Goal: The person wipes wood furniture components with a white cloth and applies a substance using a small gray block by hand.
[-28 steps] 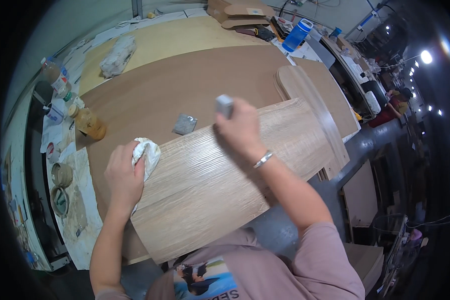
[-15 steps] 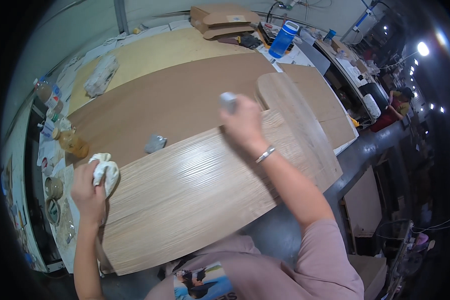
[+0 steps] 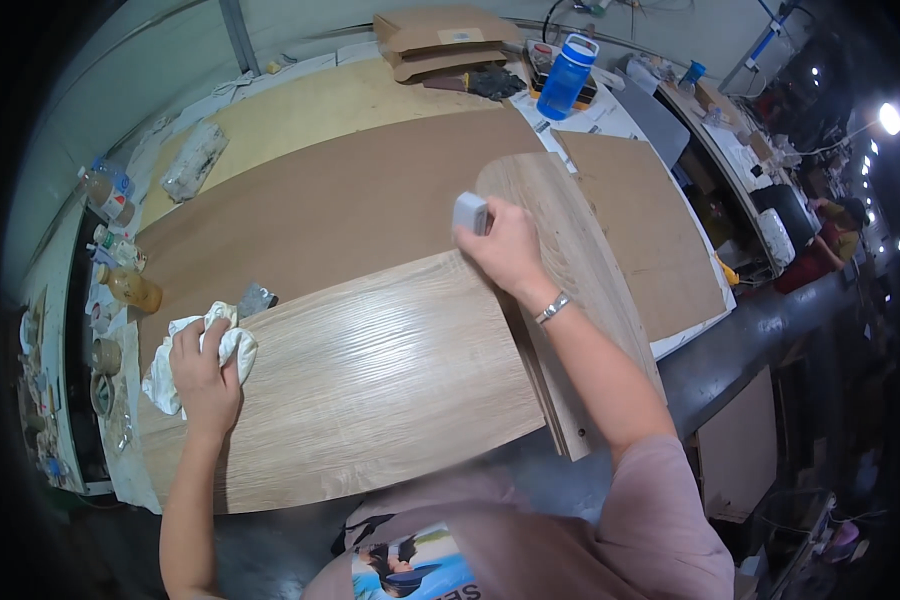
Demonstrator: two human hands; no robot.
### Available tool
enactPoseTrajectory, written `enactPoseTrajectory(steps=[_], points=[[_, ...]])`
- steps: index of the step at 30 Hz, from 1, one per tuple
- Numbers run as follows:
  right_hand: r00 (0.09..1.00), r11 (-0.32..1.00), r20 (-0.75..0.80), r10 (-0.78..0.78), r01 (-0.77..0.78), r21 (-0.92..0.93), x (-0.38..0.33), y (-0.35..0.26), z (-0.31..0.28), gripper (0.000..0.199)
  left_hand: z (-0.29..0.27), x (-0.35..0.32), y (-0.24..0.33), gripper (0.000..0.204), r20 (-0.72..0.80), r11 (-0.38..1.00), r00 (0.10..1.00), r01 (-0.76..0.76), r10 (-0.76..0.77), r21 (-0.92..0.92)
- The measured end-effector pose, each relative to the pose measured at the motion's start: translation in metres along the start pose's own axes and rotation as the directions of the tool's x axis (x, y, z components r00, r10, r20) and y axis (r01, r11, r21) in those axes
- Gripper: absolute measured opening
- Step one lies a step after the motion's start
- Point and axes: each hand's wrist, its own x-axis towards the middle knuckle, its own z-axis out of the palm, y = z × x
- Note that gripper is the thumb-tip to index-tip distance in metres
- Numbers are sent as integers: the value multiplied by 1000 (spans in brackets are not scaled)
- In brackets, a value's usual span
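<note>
A wood-grain panel lies flat in front of me. On its left end, my left hand closes over a crumpled white cloth. My right hand grips a small pale grey block just beyond the panel's far right corner. Under my right wrist runs a second wood-grain panel with a rounded far end, and a dark gap shows between the two panels. A grey crumpled lump sits at the first panel's far edge, near the cloth.
Brown board covers the table beyond the panels. Several bottles and jars, one a yellow jar, line the left edge. At the back are cardboard, dark gloves and a blue bottle. Another person is far right.
The near end of the second panel has swung left, and a gap now shows beside the first panel. The cloth looks more spread out. My right hand still holds the block near the corner.
</note>
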Motion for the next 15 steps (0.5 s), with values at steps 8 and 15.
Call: enactPoseTrajectory(steps=[8,15], points=[[997,842,38,-61,31,538,4,48,-17,22,3,2,5,42,-9,1000,1000,6,-6,12],[989,747,134,57,-132,652,-3,69,-18,27,3,2,5,42,12,1000,1000,8,-8,7]])
